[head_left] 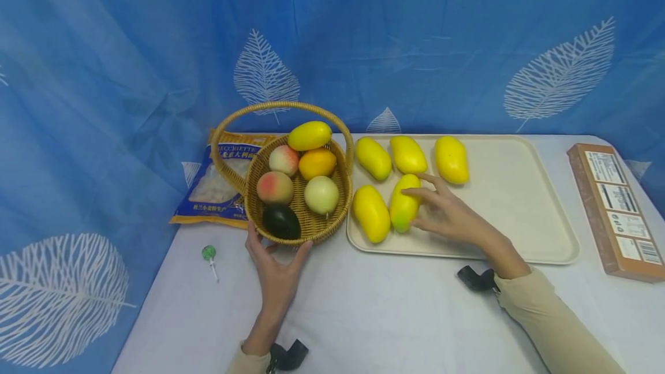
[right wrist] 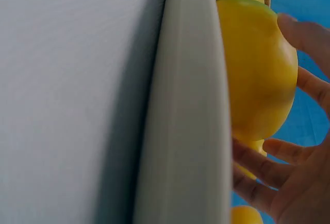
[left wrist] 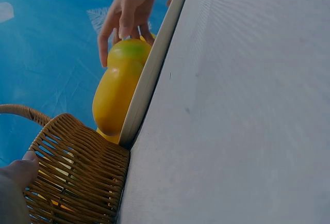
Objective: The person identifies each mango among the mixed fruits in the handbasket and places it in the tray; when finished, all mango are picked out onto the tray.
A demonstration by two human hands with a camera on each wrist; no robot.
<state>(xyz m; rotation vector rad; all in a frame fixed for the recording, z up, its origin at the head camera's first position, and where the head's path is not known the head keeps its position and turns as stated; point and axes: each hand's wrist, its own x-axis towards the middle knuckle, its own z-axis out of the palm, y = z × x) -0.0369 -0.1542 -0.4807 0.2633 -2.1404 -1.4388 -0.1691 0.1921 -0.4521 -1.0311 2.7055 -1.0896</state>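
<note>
My left hand [head_left: 277, 273] holds the near side of a round wicker basket [head_left: 345, 212], thumb and fingers spread along its rim. The left wrist view shows the thumb [left wrist: 26, 167] at the basket's rim [left wrist: 56, 126]. Inside are a yellow mango [head_left: 310, 135], an orange-yellow fruit [head_left: 317, 164], two peaches [head_left: 275, 188], a pale round fruit [head_left: 321, 195] and a dark green avocado [head_left: 281, 221]. Over the tray, my right hand [head_left: 449, 212] is around a yellow mango with a green tip [head_left: 404, 204]. Its fingers are loosely spread, the thumb tip right at the mango's surface [right wrist: 258, 74].
Several other mangoes [head_left: 371, 213] lie on the left part of the cream tray [head_left: 519, 206]. A pasta bag [head_left: 213, 183] lies partly behind the basket. A green lollipop [head_left: 209, 254] is at the left, a brown box [head_left: 615, 212] at the right. A blue curtain [head_left: 395, 45] hangs behind.
</note>
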